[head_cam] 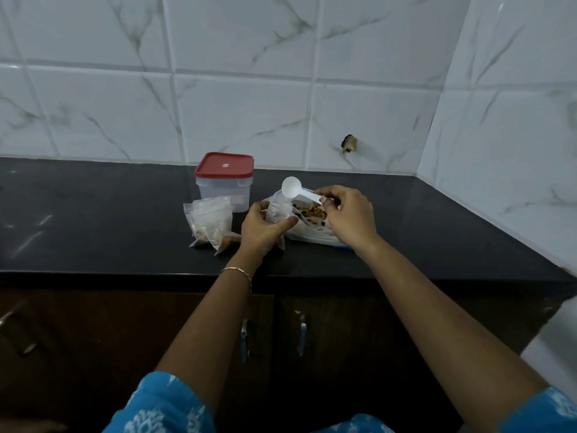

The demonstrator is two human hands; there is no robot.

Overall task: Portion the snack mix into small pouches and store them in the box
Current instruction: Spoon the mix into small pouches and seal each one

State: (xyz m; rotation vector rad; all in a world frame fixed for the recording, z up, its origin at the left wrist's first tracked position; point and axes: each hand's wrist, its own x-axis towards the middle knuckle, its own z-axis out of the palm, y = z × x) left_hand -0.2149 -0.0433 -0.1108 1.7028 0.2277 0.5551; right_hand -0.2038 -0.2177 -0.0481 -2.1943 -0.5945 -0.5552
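Note:
My left hand (265, 228) grips a small clear pouch (278, 211) upright on the black counter. My right hand (349, 217) pinches the handle of a white plastic scoop (295, 189), whose bowl hangs just above the pouch's mouth. Under my right hand lies the large open bag of snack mix (312, 226), with brown pieces showing inside. A clear box with a red lid (224, 179) stands shut behind the pouch. Left of my left hand sit several small pouches (212, 225) with mix at their bottoms.
The black counter (109, 214) runs left to right, its front edge just below my wrists. White marble tiles close it off behind and on the right. Dark cabinet doors with metal handles (302, 334) are below.

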